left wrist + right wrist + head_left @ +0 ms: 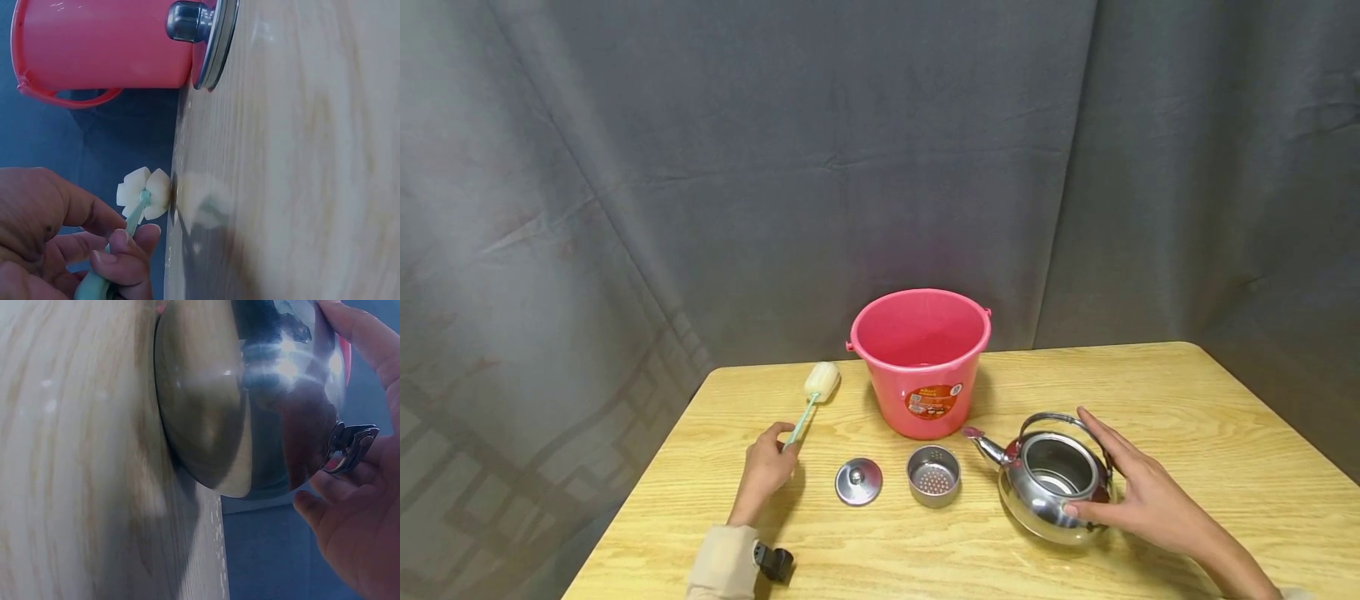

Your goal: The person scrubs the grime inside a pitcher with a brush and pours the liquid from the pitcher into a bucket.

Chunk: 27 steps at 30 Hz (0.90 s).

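My left hand [769,462] grips the pale green handle of a sponge brush [822,382] at the table's left. In the left wrist view, the fingers and thumb close round the handle, and the cream sponge head [156,194] points away. On the right, a shiny steel kettle [1037,504] stands on the table, lidless, spout to the left and handle raised. My right hand [1142,500] spans the kettle's right side, thumb against its near wall and fingers by the handle. The handle joint [350,447] partly hides those fingers in the right wrist view.
A pink bucket [887,387] stands at the back middle. In front of it are a round steel lid [868,486] with a knob and a perforated steel strainer [934,498]. A grey curtain [775,208] hangs behind the wooden table [925,558].
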Tool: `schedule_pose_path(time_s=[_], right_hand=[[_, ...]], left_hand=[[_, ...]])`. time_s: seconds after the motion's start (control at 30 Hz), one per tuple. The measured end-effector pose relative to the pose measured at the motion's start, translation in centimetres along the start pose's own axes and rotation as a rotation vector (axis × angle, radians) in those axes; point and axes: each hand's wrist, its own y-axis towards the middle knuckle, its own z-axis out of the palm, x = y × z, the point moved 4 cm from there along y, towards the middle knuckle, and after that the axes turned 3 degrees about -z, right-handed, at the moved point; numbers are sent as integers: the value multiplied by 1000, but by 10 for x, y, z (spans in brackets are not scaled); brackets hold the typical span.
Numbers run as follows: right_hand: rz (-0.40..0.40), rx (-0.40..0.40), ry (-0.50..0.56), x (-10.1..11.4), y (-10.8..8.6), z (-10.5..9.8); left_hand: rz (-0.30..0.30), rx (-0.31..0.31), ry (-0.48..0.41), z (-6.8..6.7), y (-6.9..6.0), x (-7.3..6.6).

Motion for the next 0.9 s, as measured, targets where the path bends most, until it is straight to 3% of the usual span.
schedule_pose_path(time_s=[0.5, 0.9], right_hand=[[14, 2, 35, -1, -2, 0], [19, 4, 52, -1, -1, 0]], left_hand=[[64, -52, 66, -20, -12, -9], [168, -69, 81, -31, -33, -16]])
